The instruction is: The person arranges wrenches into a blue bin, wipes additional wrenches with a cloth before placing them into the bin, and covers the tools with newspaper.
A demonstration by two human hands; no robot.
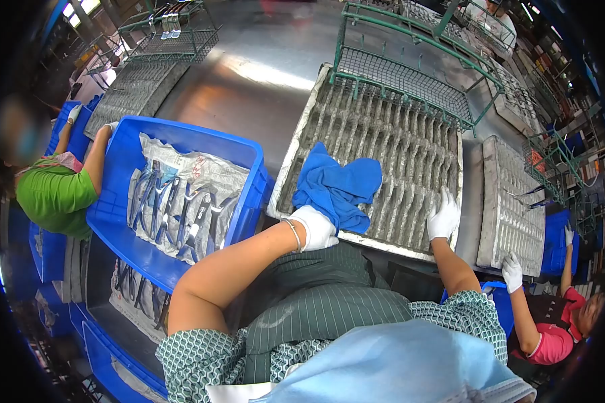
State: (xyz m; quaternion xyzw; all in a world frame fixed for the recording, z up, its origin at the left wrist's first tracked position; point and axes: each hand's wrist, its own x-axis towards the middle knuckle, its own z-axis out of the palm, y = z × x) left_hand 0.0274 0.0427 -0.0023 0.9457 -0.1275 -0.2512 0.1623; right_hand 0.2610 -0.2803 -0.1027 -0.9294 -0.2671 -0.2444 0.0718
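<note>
The gloved left hand [316,227] touches the near edge of a crumpled blue cloth [339,185], which lies on the near left part of a grooved grey tray [410,178]; the cloth spreads forward and to the right from that hand, bunched, with no clear long axis, and the left hand is the nearer of the two; the tray's slots run away from the wearer's body, in side-by-side rows. How tightly the left fingers close cannot be told, as the cloth's folds hide the tips; the gloved right hand [444,215] rests at the tray's right rim, fingers extended and spread a little, with nothing visible in its hold.

The cloth covers several slots; a green wire rack [403,77] partly hides the tray's far end; a pale blue face mask [396,366] blocks the bottom of the view; the dark, curved lens edge cuts off co-workers at both sides.
</note>
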